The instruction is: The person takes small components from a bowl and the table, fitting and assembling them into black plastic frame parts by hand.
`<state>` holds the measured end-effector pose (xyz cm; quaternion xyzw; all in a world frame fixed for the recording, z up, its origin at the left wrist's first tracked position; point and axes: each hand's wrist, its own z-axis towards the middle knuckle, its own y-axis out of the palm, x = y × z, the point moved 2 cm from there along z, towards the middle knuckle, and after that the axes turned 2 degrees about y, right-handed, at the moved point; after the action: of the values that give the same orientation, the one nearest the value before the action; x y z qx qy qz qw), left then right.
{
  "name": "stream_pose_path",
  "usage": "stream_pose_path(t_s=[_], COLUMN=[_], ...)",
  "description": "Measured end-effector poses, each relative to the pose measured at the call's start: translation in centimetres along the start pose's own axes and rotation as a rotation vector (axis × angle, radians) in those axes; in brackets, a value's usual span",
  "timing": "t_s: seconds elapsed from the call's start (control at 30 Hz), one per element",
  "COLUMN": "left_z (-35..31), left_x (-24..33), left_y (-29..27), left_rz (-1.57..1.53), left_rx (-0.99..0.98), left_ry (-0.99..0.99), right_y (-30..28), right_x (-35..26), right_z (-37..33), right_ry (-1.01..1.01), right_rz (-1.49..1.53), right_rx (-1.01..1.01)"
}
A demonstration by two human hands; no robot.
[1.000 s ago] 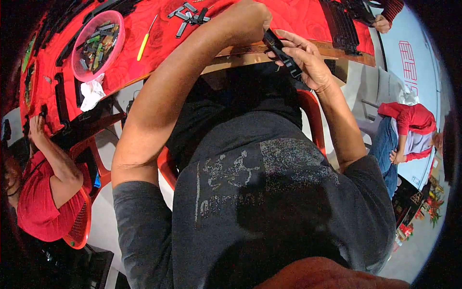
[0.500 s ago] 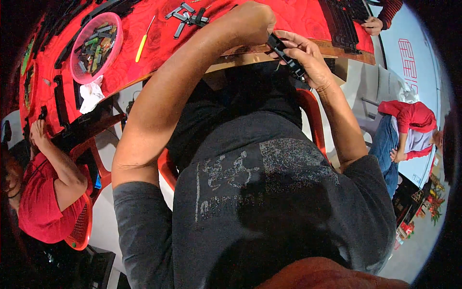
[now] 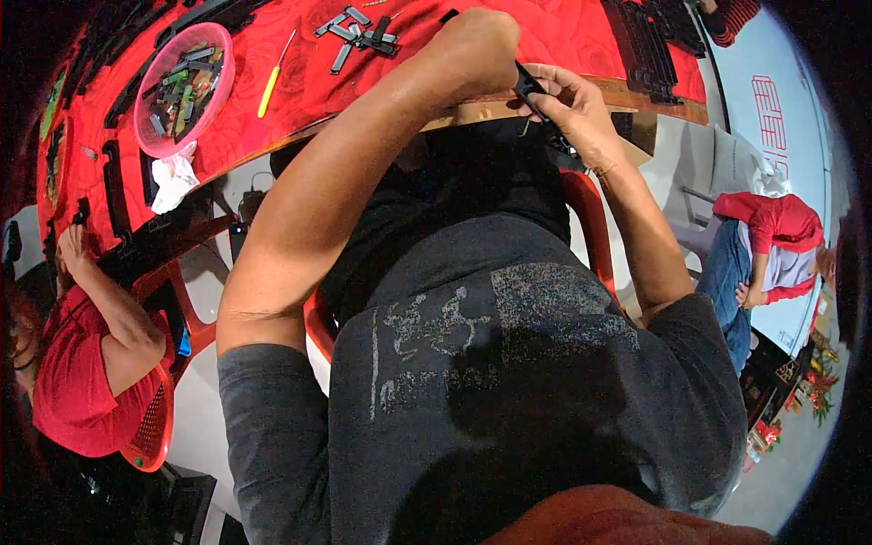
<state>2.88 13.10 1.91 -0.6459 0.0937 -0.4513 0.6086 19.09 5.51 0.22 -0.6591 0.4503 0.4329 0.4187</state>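
Note:
My right hand [image 3: 581,113] grips a long black plastic part [image 3: 530,88] at the table's front edge, thumb and fingers closed around it. The part slants down toward my wrist, and its lower end is partly covered by my palm. Bent over the part's upper end is my left hand [image 3: 486,45]; its back faces me and hides its fingers. A short black end [image 3: 450,16] pokes out beyond the left hand, and whether it belongs to the held part I cannot tell. A small pile of grey and black pieces [image 3: 359,34] lies on the red cloth, left of my left hand.
On the red-covered table [image 3: 250,145] are a pink basket [image 3: 227,86] of small parts and a yellow-handled screwdriver [image 3: 269,91]. Black strips [image 3: 649,54] are stacked at the right. A white cloth [image 3: 173,180] hangs at the edge. Co-workers sit at left [image 3: 100,363] and right [image 3: 772,236].
The black part has turned in my hands and shows a narrower side. A short black end now shows beyond my left hand. At the far right, a co-worker's hand has drawn back from the black strips.

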Motion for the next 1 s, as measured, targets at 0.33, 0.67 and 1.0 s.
stream_pose_path(t_s=[0.33,0.67,1.0], left_z=[-0.1,-0.3,-0.8], left_x=[0.7,0.4,0.5], left_y=[-0.4,0.9,0.5], left_rz=[-0.053,-0.073,-0.158], left_rx=[0.059,0.195,0.149], left_ry=[-0.159,-0.148,-0.267], right_y=[-0.1,-0.1,0.6], right_x=[1.2,1.2,1.8], right_z=[0.0,-0.2,-0.4], right_ry=[-0.084,-0.092,-0.064], right_rz=[-0.152,-0.119,-0.123], right_rx=[0.141,0.175,0.299])
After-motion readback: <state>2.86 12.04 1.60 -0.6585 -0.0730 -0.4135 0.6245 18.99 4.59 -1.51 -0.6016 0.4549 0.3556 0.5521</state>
